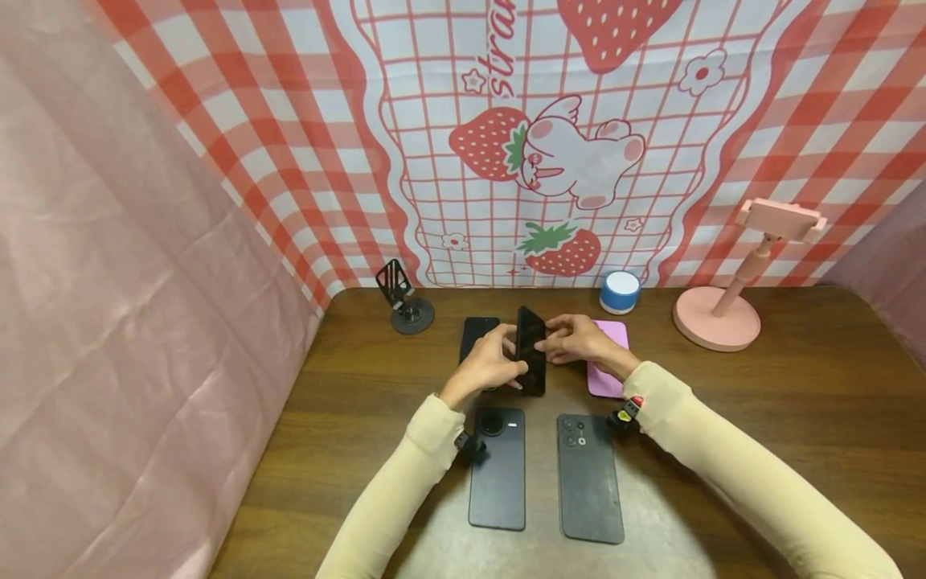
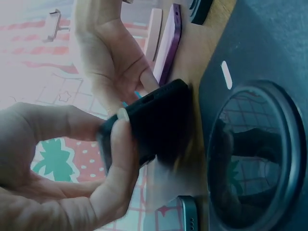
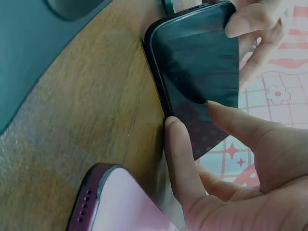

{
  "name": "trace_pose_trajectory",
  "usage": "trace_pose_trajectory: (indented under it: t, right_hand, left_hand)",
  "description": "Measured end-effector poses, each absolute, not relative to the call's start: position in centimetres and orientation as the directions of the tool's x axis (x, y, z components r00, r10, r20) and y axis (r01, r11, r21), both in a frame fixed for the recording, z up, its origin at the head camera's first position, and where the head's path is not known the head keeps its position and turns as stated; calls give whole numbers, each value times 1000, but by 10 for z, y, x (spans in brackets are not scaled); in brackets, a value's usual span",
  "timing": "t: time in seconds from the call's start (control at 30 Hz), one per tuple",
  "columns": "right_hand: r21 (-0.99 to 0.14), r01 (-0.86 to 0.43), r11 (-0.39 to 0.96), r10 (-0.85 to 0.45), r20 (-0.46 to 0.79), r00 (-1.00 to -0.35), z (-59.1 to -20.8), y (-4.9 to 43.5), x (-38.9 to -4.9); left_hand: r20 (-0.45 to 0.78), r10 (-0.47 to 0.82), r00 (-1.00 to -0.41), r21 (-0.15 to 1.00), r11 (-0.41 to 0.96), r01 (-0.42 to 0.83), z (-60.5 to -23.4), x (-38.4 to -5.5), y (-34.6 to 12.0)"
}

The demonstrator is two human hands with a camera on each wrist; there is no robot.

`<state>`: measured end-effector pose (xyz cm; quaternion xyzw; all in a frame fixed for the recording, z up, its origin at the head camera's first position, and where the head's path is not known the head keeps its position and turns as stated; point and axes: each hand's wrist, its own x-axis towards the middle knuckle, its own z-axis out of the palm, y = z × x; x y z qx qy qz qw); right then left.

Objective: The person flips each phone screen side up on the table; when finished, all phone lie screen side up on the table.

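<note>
A black smartphone [image 1: 531, 354] stands tilted up on its long edge near the table's middle, its glossy dark screen [image 3: 197, 62] turned toward the right hand. The left hand [image 1: 488, 363] grips it at one end, thumb and fingers on opposite faces, as the left wrist view shows. My right hand [image 1: 576, 339] pinches its lower part, with the thumb [image 3: 226, 118] on the screen and the index finger [image 3: 178, 149] at the edge. Behind the left hand lies another black phone [image 1: 477, 331], partly hidden. Under the right forearm is a pink phone [image 1: 608, 384].
Nearer the front lie a dark phone with a round camera [image 1: 497, 482] and a grey phone [image 1: 591, 490], both back up. Along the back stand a black folding stand [image 1: 411, 315], a blue-and-white cylinder [image 1: 620, 293] and a pink phone stand [image 1: 718, 320], before a strawberry-print cloth [image 1: 434, 193].
</note>
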<state>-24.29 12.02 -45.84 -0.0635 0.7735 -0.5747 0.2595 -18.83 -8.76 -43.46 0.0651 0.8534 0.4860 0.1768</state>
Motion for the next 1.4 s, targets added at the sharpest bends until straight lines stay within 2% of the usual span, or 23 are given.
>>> trace_pose_trajectory:
  t: [0.23,0.43,0.63,0.8,1.07,1.27,1.4]
  right_hand:
    - [-899,139,416,-353,-300,-886,-457,123,-241]
    - [-880,110,463,-322,-282,-904,-457,124,-241]
    - [-858,107,503,-295,-286,-912,-457,126,-241]
    - [-869,118,481,-299,-289,-909,-457,129,-239]
    - [-893,88,441,-348,-261,-901,-457,140,-233]
    - [-918,29,396,-379,-192,-905,-451,152,-224]
    - [-920,3,392,-363,-158,-918,-447,163,-219]
  left_hand:
    - [-278,267,-923,826,556,-88,-438,-190,-87]
    - [-305,275,-912,735,677,-42,-439,-194,-86]
    - [-318,289,-903,669,743,2,-439,-198,-83]
    - [-314,304,-900,603,796,58,-437,-202,-78]
    - [-313,249,-916,525,849,51,-431,-200,-65]
    - [-269,231,-935,509,859,66,-427,-200,-56]
    - [-220,263,-939,523,845,114,-426,-202,-50]
